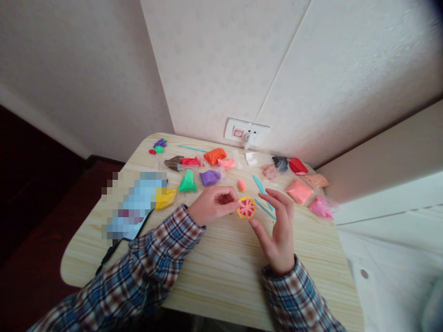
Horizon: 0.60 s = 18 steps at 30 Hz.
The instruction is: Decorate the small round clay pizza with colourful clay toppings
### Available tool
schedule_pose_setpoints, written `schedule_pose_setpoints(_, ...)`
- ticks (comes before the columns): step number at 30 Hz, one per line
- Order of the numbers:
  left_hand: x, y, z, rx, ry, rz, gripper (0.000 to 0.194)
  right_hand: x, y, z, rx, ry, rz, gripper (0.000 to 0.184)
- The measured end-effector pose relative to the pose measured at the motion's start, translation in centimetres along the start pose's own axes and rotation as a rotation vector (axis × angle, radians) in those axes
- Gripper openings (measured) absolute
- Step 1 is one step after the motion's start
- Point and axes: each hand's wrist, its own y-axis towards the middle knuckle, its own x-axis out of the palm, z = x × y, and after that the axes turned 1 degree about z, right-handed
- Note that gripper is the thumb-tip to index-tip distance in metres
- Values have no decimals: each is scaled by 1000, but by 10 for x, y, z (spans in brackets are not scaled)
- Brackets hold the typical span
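Flat round disc (246,208) of clay-like material, yellow-rimmed, patterned pink and red, held over the pale wood-grain tabletop (221,276). Pinched at its left edge between thumb and curled fingers of the left hand (218,206). To its right, the right hand (277,226), spread open, thumb tip close by the lower right edge; contact unclear. Just beyond, small orange-pink lump (241,186) and turquoise plastic knife (259,184). Farther left, purple bagged clay-like packet (209,178).
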Motion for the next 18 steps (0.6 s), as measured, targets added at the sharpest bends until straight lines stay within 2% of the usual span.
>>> schedule_pose_setpoints(2, -2, 1, 0, -8, -88, -23, 18, 0, 1, 2, 76, 144, -25, 39)
schedule_pose_setpoints(5, -5, 1, -1, 5, -187, -59, 19, -1, 2, 4, 200, 385, -144, 24)
schedule_pose_setpoints(9, -4, 1, -1, -12, -247, -126, 22, -1, 1, 5, 329, 632, -280, 20)
schedule_pose_setpoints(13, -2, 2, -3, -30, -234, -152, 24, 1, -2, 4, 363, 743, -269, 20)
schedule_pose_setpoints(18, -1, 2, -5, -54, -206, -169, 24, 2, -3, 5, 366, 774, -259, 20)
